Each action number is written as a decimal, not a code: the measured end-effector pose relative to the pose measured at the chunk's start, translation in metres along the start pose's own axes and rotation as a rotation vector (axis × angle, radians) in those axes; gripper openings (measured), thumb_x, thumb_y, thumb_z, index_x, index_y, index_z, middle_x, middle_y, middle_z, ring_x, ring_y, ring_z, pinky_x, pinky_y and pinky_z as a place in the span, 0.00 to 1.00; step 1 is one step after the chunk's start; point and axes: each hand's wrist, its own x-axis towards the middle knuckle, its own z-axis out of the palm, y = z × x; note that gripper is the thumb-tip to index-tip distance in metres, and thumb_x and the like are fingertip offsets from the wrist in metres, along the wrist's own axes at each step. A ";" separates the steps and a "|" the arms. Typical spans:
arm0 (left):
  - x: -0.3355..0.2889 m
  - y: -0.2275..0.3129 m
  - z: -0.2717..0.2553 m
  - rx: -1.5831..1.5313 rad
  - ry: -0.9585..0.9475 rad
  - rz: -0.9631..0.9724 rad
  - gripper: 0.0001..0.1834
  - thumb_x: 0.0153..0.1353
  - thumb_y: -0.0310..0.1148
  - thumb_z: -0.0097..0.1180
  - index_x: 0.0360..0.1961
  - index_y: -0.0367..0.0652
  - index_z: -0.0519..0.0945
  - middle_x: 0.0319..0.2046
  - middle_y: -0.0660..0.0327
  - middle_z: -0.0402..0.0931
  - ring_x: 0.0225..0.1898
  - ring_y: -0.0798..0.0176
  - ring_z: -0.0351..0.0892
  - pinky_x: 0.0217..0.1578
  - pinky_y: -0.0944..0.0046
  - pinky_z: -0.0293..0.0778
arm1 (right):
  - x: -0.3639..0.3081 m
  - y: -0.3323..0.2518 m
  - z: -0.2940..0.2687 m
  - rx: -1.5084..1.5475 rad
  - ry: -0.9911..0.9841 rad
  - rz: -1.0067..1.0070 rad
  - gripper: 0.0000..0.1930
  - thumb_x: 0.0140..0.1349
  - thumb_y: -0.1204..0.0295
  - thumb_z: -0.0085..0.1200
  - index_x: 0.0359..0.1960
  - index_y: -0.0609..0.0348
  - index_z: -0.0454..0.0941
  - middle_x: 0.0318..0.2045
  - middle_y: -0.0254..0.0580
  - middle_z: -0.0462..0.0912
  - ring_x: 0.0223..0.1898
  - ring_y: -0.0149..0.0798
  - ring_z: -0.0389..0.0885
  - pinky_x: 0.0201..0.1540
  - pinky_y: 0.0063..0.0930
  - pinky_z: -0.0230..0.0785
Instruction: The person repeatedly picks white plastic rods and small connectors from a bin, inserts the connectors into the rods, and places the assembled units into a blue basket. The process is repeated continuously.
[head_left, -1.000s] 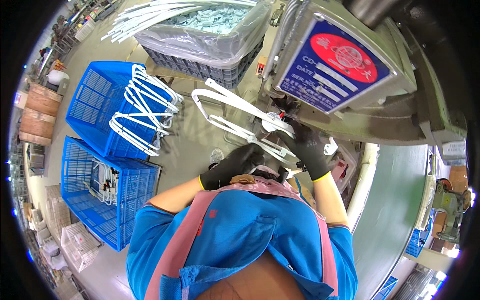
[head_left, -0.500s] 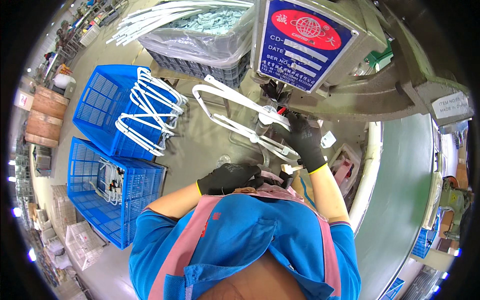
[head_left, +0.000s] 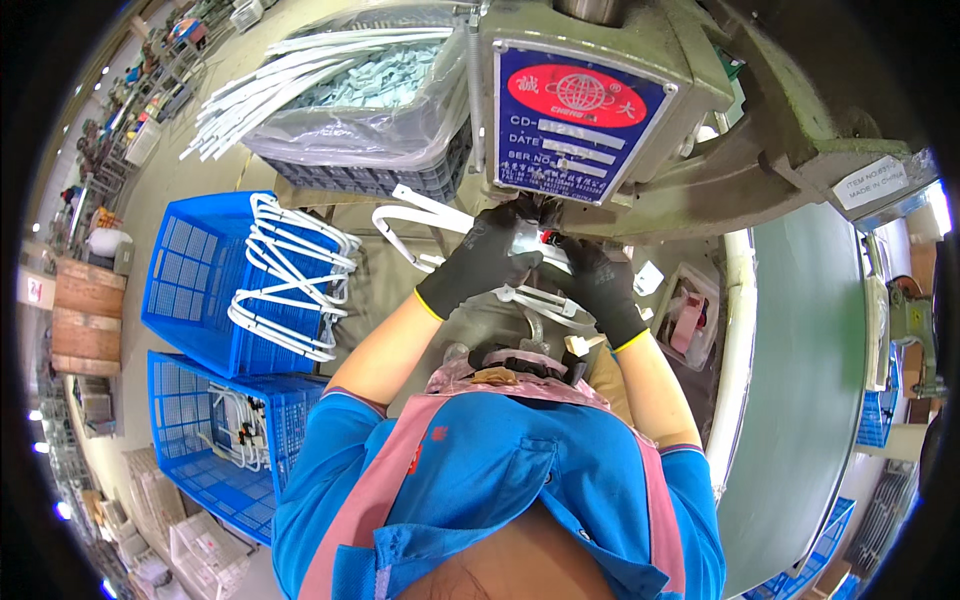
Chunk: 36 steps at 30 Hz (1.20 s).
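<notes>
My left hand (head_left: 482, 258), in a black glove, is raised under the machine's head, its fingers closed around the upper part of a white bent-tube frame (head_left: 432, 208). From the other side my right hand (head_left: 602, 290), gloved too, grips the same frame. Between the two hands a small red part (head_left: 549, 237) shows at the working point of the grey-green press-like machine (head_left: 690, 95). The frame's looped end sticks out to the left, and its lower tubes pass beneath my hands. My fingertips and the exact contact with the machine are partly hidden.
At left, more white tube frames (head_left: 300, 275) hang over a blue crate (head_left: 190, 270); a second blue crate (head_left: 180, 400) stands nearer. A lined grey crate (head_left: 400, 170) holds white strips and small pale parts. A green-topped table (head_left: 790, 400) runs along the right.
My left hand has risen from near my waist to the frame under the machine's head. My right hand stays on the frame. The view has shifted slightly.
</notes>
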 end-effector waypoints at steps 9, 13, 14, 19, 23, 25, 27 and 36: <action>0.015 -0.020 0.001 0.207 -0.125 0.314 0.28 0.39 0.43 0.71 0.40 0.40 0.77 0.36 0.49 0.75 0.39 0.45 0.74 0.41 0.50 0.71 | -0.007 -0.010 -0.001 -0.039 0.103 0.017 0.31 0.51 0.35 0.50 0.49 0.38 0.79 0.44 0.32 0.82 0.43 0.41 0.81 0.44 0.39 0.73; 0.010 -0.022 0.001 0.253 -0.028 0.424 0.32 0.44 0.42 0.68 0.49 0.38 0.74 0.42 0.47 0.75 0.44 0.44 0.75 0.46 0.52 0.72 | -0.006 -0.017 -0.012 -0.014 0.045 0.052 0.32 0.52 0.37 0.53 0.51 0.42 0.77 0.48 0.35 0.80 0.48 0.43 0.78 0.49 0.39 0.70; 0.009 -0.020 0.002 0.254 -0.029 0.418 0.31 0.44 0.39 0.67 0.49 0.36 0.74 0.43 0.47 0.76 0.45 0.44 0.76 0.47 0.51 0.72 | -0.005 -0.018 -0.015 0.035 0.028 0.056 0.33 0.51 0.39 0.56 0.53 0.46 0.75 0.49 0.39 0.78 0.50 0.46 0.77 0.51 0.40 0.68; 0.010 -0.030 -0.024 0.219 -0.133 0.192 0.37 0.47 0.45 0.67 0.55 0.35 0.70 0.52 0.43 0.69 0.54 0.42 0.67 0.56 0.50 0.64 | -0.002 -0.024 -0.022 -0.013 0.078 0.022 0.29 0.50 0.46 0.62 0.50 0.49 0.77 0.48 0.42 0.78 0.49 0.49 0.76 0.50 0.39 0.69; 0.012 -0.078 -0.094 0.340 0.420 0.283 0.19 0.62 0.39 0.54 0.48 0.38 0.76 0.40 0.48 0.77 0.42 0.44 0.76 0.47 0.49 0.69 | -0.005 -0.025 -0.021 -0.046 0.087 0.086 0.28 0.48 0.46 0.62 0.47 0.48 0.80 0.44 0.39 0.81 0.45 0.47 0.79 0.49 0.39 0.69; -0.002 -0.101 -0.128 0.605 0.265 0.011 0.15 0.65 0.40 0.50 0.34 0.38 0.78 0.27 0.47 0.78 0.28 0.42 0.75 0.30 0.53 0.70 | -0.007 -0.024 -0.018 -0.105 0.012 0.140 0.28 0.49 0.45 0.59 0.48 0.48 0.79 0.48 0.40 0.80 0.49 0.49 0.77 0.53 0.43 0.67; -0.007 -0.115 -0.128 0.159 0.101 -0.221 0.17 0.66 0.41 0.48 0.35 0.37 0.78 0.23 0.51 0.77 0.23 0.51 0.75 0.26 0.58 0.69 | -0.009 -0.023 -0.015 -0.169 -0.025 0.144 0.29 0.53 0.43 0.55 0.51 0.47 0.78 0.51 0.41 0.78 0.53 0.50 0.74 0.58 0.45 0.63; -0.005 -0.124 -0.125 -0.258 0.024 -0.530 0.19 0.66 0.44 0.48 0.37 0.37 0.79 0.19 0.61 0.71 0.19 0.69 0.69 0.23 0.65 0.66 | -0.009 -0.024 -0.014 -0.232 0.097 0.096 0.27 0.46 0.46 0.61 0.45 0.46 0.81 0.45 0.38 0.81 0.48 0.47 0.77 0.52 0.44 0.67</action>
